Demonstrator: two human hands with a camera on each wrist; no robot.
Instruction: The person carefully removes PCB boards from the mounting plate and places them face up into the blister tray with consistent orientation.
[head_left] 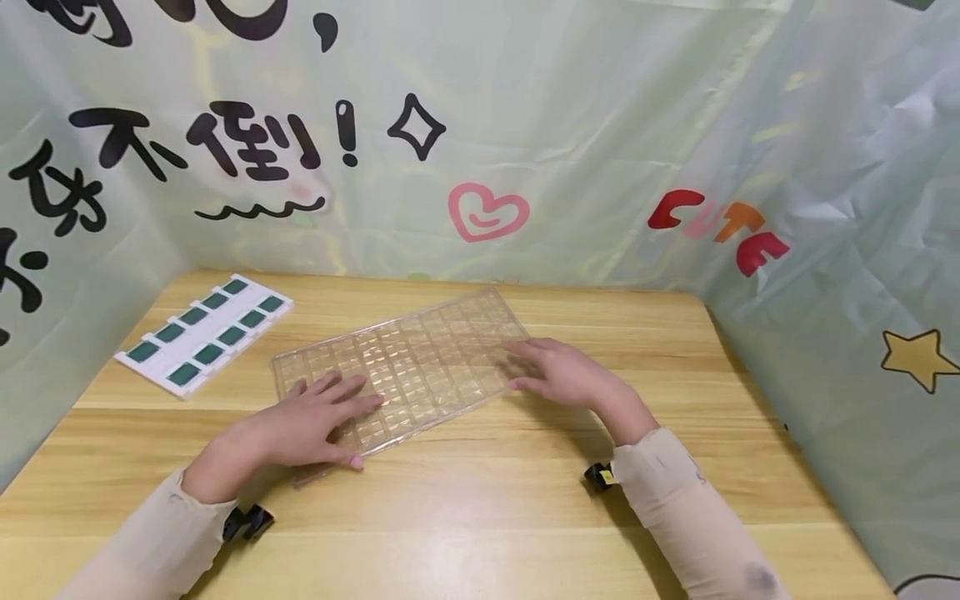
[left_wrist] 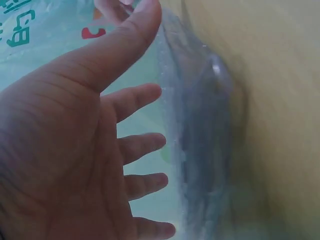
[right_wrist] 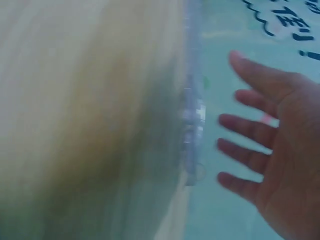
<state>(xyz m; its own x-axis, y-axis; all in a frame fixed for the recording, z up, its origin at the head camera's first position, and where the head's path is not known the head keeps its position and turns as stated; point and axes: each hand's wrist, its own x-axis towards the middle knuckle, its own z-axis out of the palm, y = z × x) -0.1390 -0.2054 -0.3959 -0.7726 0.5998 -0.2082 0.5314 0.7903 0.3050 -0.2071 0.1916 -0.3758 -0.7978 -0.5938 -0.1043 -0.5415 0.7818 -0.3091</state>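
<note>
A clear plastic tray [head_left: 420, 354] with rows of small compartments lies slanted across the wooden table. My left hand [head_left: 311, 425] is spread over its left part, fingers extended and thumb by the near edge. In the left wrist view, the fingertips of that left hand [left_wrist: 70, 135] come right up to the upper face of the tray [left_wrist: 200, 140]. At the tray's right end is my right hand [head_left: 566, 371], its fingertips overlapping the corner area. Seen from the right wrist, the right hand [right_wrist: 295, 140] has its fingers apart, with a gap to the tray [right_wrist: 192, 115].
A white panel [head_left: 217, 329] with two rows of dark green rectangles lies at the table's back left. Printed cloth walls [head_left: 585, 150] enclose the table [head_left: 480, 517] at the back and sides. Small black devices [head_left: 247, 523] sit under both wrists.
</note>
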